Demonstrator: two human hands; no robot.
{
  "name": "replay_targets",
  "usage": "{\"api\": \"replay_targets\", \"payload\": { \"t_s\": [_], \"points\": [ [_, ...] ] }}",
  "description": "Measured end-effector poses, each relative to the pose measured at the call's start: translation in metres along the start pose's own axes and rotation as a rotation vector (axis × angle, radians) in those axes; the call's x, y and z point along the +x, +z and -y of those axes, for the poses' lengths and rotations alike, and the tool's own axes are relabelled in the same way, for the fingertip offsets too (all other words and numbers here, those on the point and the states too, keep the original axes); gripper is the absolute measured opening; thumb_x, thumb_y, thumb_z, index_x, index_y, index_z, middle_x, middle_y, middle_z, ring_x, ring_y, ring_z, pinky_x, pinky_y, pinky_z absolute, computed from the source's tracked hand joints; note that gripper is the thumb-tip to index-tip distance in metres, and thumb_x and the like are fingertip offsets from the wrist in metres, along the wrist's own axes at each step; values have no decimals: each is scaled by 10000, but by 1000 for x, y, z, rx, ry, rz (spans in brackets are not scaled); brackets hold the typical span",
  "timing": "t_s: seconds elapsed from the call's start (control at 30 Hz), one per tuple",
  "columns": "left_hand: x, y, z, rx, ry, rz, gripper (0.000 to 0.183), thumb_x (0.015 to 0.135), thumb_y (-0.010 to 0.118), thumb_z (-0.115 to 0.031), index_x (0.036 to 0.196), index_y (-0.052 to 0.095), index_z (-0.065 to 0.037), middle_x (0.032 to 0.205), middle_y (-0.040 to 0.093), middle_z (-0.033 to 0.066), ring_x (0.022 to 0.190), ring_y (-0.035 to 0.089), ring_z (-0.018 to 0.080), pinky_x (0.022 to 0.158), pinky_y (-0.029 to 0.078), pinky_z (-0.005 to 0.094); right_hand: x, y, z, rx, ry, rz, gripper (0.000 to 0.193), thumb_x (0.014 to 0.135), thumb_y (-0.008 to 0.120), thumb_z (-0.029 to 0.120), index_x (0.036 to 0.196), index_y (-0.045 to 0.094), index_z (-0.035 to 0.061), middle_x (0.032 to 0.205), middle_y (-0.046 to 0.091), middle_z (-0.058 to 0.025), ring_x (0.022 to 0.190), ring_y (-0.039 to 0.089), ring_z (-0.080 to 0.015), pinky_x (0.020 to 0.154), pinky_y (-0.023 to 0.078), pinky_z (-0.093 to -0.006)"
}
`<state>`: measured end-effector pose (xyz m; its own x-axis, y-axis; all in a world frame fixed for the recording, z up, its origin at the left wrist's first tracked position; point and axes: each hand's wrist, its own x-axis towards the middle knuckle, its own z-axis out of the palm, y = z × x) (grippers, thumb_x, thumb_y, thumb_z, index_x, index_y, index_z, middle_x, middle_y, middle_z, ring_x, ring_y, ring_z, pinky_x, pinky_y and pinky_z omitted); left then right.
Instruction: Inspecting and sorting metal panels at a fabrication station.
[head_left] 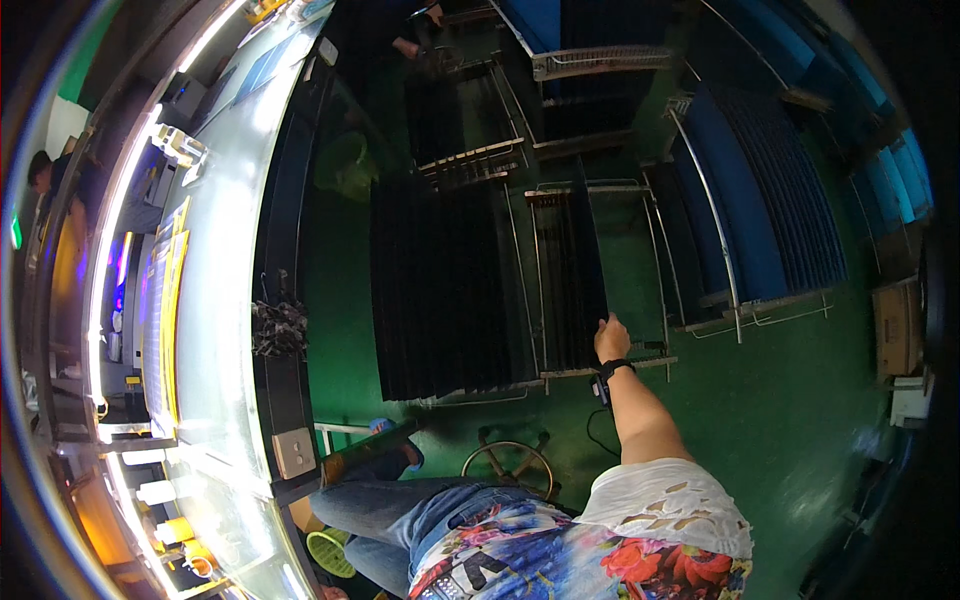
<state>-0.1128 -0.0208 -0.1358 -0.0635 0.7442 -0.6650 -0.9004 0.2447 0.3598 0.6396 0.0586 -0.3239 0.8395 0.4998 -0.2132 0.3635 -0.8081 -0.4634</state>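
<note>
My right hand point(612, 338) reaches forward with its fingers closed on the near edge of a thin dark panel point(590, 250). The panel stands upright on its edge at the right end of a row in a metal wire rack point(662, 280). More dark panels point(440, 290) stand packed close together in the rack to the left. A black band with a small device point(602, 384) sits on my right wrist. My left hand does not show.
A brightly lit table point(225, 200) runs along my left, with yellow-edged frames point(165, 310) beyond. More racks hold blue panels point(780, 200) at the right. A stool with a round foot ring point(508, 450) stands on the green floor. Another person's hand point(405, 47) shows at the top.
</note>
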Motion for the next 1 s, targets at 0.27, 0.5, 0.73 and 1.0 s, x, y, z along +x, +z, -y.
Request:
{"api": "replay_targets", "payload": {
  "t_s": [0.27,0.5,0.73,1.0],
  "points": [
    [-5,-37,-15,32,-86,35,401,846,563,-393,1050,599,-49,979,640,96,795,591,194,687,465,343,8,10,2,-241,-115,311,228,819,533,75,1035,586,28,964,635,-186,904,607,-344,756,505,-436],
    [5,-52,-29,89,-191,95,399,847,562,-396,1049,600,-54,977,641,91,788,591,188,681,465,339,-17,29,-10,-238,14,302,266,810,538,71,1070,593,55,980,636,-176,910,611,-335,752,513,-431],
    [27,-38,-52,192,-295,191,397,848,561,-400,1048,601,-59,974,643,86,780,591,182,675,465,336,-87,80,-33,-145,-288,683,195,762,502,104,843,656,16,903,634,-206,825,615,-380,734,497,-460],
    [-11,-103,-91,183,-268,303,394,849,559,-404,1046,603,-65,971,644,80,771,591,174,668,466,331,-190,91,67,-42,-863,1183,266,786,503,237,942,649,80,945,639,-158,908,594,-351,776,470,-434]
  ]
}}
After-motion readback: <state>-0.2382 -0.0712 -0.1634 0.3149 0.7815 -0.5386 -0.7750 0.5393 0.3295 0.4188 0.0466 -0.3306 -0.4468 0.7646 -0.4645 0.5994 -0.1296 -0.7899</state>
